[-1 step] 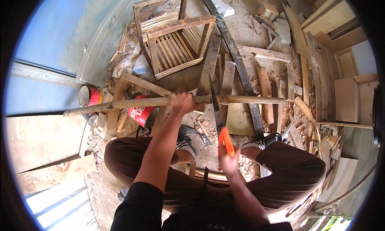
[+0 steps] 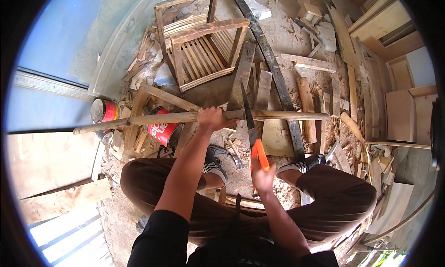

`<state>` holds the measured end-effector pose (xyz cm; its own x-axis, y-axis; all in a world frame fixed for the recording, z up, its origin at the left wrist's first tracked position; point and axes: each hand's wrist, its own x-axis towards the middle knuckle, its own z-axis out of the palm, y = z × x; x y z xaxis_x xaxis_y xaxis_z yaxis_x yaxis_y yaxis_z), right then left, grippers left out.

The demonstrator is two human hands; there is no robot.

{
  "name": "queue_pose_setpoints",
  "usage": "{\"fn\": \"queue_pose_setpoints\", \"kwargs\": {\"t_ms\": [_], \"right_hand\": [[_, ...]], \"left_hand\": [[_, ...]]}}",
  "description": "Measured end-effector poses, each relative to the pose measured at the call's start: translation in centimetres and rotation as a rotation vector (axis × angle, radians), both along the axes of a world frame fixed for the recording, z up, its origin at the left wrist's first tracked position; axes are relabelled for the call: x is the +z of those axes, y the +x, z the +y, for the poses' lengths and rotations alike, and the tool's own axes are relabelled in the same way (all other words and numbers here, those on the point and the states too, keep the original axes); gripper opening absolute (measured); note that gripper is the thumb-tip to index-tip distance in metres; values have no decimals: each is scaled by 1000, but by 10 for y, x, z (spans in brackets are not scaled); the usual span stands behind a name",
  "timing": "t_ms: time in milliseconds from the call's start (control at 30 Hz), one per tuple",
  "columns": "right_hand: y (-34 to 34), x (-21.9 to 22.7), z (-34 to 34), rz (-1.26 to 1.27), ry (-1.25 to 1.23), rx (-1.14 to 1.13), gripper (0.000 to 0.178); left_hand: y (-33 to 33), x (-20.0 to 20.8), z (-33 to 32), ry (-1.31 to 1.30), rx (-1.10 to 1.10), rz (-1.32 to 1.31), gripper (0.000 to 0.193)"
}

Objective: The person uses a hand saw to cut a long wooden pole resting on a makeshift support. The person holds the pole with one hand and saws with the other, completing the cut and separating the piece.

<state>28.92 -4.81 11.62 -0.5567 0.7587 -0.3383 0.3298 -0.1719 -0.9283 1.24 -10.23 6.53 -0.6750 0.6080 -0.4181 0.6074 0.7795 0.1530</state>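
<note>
A long bamboo pole (image 2: pixel 292 115) lies crosswise in front of me. My left hand (image 2: pixel 213 118) is wrapped round it near its middle, palm down. Just right of that hand, the dark blade of a handsaw (image 2: pixel 249 123) crosses the pole, its tip pointing away from me. My right hand (image 2: pixel 264 178) is closed on the saw's orange handle, between my knees. Beneath the pole, a wooden plank (image 2: pixel 241 77) runs away from me toward the slatted frame. How deep the blade sits in the pole I cannot tell.
A slatted wooden frame (image 2: pixel 204 54) stands ahead. Two red cans, one upright (image 2: pixel 104 111) and one tipped (image 2: pixel 164 130), sit at the left. A dark beam (image 2: pixel 273 67) runs diagonally on the right. Wood scraps cover the floor; cabinet-like panels (image 2: pixel 401 116) line the far right.
My right hand and the saw have moved slightly away from me, sliding the blade forward across the pole. My left hand and the pole have stayed in place.
</note>
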Motion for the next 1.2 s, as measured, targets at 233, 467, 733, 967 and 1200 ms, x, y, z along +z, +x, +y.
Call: {"fn": "queue_pose_setpoints", "kwargs": {"t_ms": [233,467,733,967,1200], "right_hand": [[87,56,-31,-116,-5,116,24],[27,-8,-6,19,-198,-83,27],[83,47,-28,-113,-111,50,20],[24,34,-6,-96,-210,-54,20],[34,40,-4,-150,-62,96,24]], "left_hand": [[-3,-5,-5,-32,9,-33,103],[-2,-1,0,-8,-4,-22,101],[-1,-9,-5,50,-10,17,97],[-1,-5,-2,19,-11,0,95],[1,-10,-10,35,-13,45,92]]}}
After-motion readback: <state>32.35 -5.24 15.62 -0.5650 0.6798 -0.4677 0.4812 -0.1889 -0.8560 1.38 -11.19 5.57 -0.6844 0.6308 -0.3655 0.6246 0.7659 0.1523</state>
